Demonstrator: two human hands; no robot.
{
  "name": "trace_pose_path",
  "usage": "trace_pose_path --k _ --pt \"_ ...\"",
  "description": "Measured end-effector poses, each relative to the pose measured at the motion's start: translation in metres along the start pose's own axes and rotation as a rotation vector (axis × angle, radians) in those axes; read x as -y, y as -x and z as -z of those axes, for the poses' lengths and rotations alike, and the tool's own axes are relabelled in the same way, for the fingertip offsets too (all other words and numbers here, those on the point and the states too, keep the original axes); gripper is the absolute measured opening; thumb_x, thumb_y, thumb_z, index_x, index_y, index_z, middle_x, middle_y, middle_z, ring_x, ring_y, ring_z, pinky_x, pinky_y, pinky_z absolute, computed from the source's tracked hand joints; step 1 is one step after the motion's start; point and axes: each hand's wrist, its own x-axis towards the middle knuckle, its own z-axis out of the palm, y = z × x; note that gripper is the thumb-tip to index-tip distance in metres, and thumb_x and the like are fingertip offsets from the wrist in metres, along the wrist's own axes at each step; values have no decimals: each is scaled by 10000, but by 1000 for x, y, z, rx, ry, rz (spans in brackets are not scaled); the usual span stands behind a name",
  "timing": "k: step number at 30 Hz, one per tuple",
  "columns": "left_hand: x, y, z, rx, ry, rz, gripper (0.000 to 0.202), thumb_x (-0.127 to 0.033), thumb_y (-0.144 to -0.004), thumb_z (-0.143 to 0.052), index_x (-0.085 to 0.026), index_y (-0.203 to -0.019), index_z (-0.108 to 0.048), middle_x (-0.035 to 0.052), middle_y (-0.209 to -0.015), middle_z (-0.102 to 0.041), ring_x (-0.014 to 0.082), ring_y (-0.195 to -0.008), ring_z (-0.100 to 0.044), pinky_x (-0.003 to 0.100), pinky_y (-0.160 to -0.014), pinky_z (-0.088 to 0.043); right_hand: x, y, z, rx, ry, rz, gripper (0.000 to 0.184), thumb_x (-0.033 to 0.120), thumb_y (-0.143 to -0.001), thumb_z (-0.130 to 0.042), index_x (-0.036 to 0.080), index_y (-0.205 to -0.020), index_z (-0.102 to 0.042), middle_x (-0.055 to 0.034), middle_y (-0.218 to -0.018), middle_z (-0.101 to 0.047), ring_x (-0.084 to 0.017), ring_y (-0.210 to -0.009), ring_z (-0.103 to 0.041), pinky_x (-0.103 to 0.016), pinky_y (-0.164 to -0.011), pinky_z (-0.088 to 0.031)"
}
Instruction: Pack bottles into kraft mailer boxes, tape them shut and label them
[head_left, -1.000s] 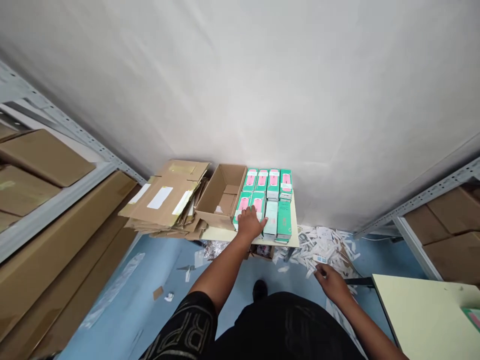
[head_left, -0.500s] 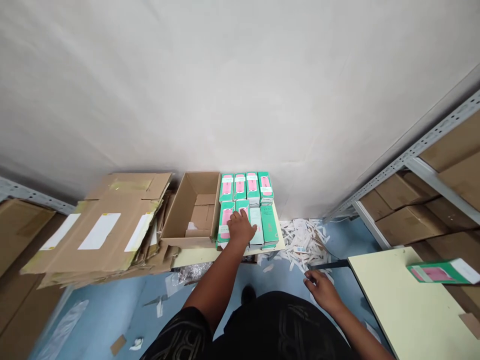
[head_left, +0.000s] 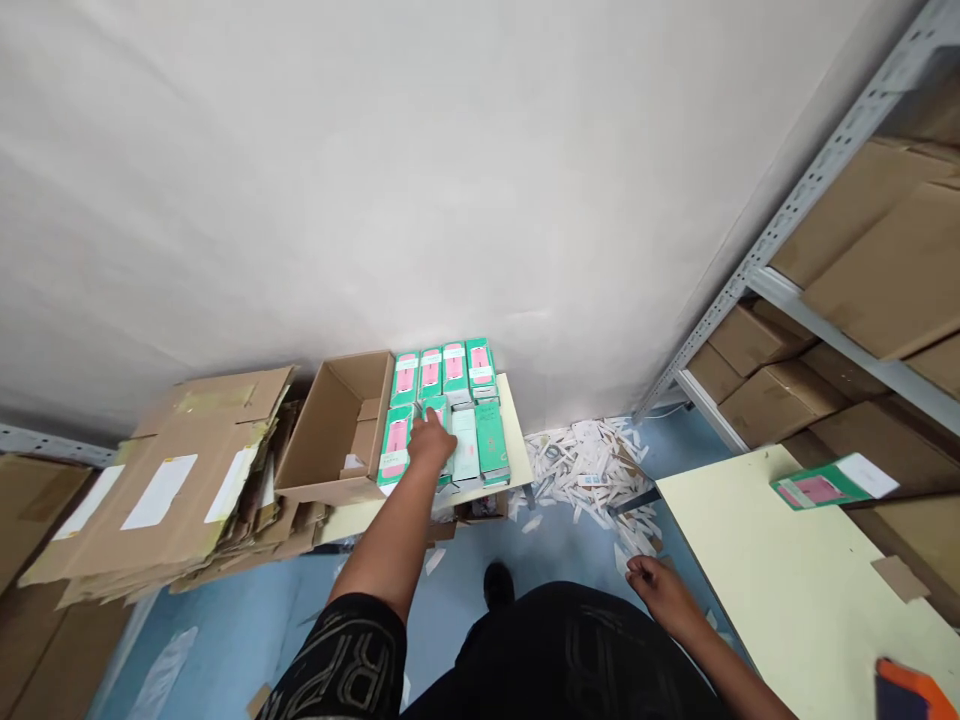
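Green rectangular carton w/ pink front, second fr. left in near row of a block of 8 (2 rows × 4), on a narrow pale-yellow tabletop; partly hidden by the left hand. Hand lies over it, palm down, thumb spread to the right, apart fr. the other fingers; whether they are clamped on the carton, cannot tell. Same row: at left end, a green-and-pink carton; to the right, a whitish-green carton, then a plain green carton. Far row: 4 pink-panelled green cartons.

Just left of block: open brown cardboard box. Farther left: stack of flattened brown cardboard w/ white labels.

Right hand hangs low, near, btwn the 2 tabletops; fingers curled, but cannot tell if thumb & fingertips meet. Beyond: heap of white strips on blue floor.

Right: second pale-yellow tabletop bearing a green-and-pink carton w/ white end, a flat brown cardboard piece &, nr. side, an orange-and-dark object, partly out of view. Far right: grey perforated-metal shelving w/ brown cardboard cartons. Rear: off-white wall.
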Motion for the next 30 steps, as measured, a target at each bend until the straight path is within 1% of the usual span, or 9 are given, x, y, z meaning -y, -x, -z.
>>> trace_pose_path --k 4,7,11,15,18,20,23,27,30 --pt "1 10 25 16 432 35 904 -351 -698 -764 -198 -1508 -395 199 -1386 -599 372 -1162 -665 459 -914 -562 -32 12 17 42 -120 -7 366 550 -843 -551 221 -889 -703 -66 -906 -765 -261 -829 -687 -344 -777 -506" --pt "-18 48 23 116 869 -32 870 -340 -689 -764 -204 -1474 -414 135 -1217 -703 299 -986 -728 405 -806 -596 -48 16 38 23 -187 -43 348 538 -836 -565 223 -876 -708 -69 -909 -768 -286 -870 -699 -374 -809 -513" --pt "-90 128 -15 321 1163 -240 822 -383 -699 -759 -227 -1444 -448 97 -1185 -720 254 -917 -738 390 -777 -606 -51 13 76 4 -292 -76 373 540 -839 -567 215 -939 -722 -63 -934 -763 -283 -920 -702 -388 -861 -511" --pt "-181 203 -66 542 1175 -436 767 -381 -701 -748 -221 -1406 -489 112 -1304 -691 285 -1049 -717 402 -841 -596 -36 3 119 20 -447 -64 399 533 -875 -543 196 -1005 -712 -28 -838 -738 -224 -815 -686 -336 -790 -509" --pt "-229 232 -89 651 1109 -514 737 -388 -717 -731 -213 -1395 -501 121 -1330 -684 303 -1112 -697 417 -880 -585 -29 1 146 -18 -489 -52 375 512 -870 -570 198 -1013 -715 -28 -870 -742 -214 -837 -678 -322 -790 -497" --pt "-245 232 -93 678 1096 -512 739 -393 -709 -737 -211 -1387 -507 121 -1323 -688 306 -1111 -696 420 -879 -582 -36 7 158 -46 -477 -66 368 509 -860 -590 206 -1024 -720 -35 -918 -750 -223 -875 -677 -328 -811 -494" --pt "-245 212 -86 651 1129 -436 764 -395 -670 -762 -200 -1369 -523 120 -1273 -709 302 -1040 -716 413 -828 -587 -63 24 161 -77 -474 -138 383 521 -860 -575 206 -1021 -722 -50 -956 -758 -241 -911 -684 -344 -842 -499" --pt "-220 181 -73 575 1119 -335 803 -399 -664 -755 -196 -1402 -510 102 -1196 -736 284 -936 -735 384 -744 -590 -101 36 150 -54 -501 -271 424 553 -858 -521 201 -980 -724 -60 -941 -766 -244 -860 -709 -350 -820 -522" --pt "-196 165 -69 501 1086 -336 805 -404 -706 -717 -209 -1443 -459 98 -1228 -719 273 -949 -734 380 -761 -591 -105 27 137 -6 -448 -282 446 571 -844 -525 205 -987 -734 -56 -925 -773 -248 -841 -719 -353 -798 -531"
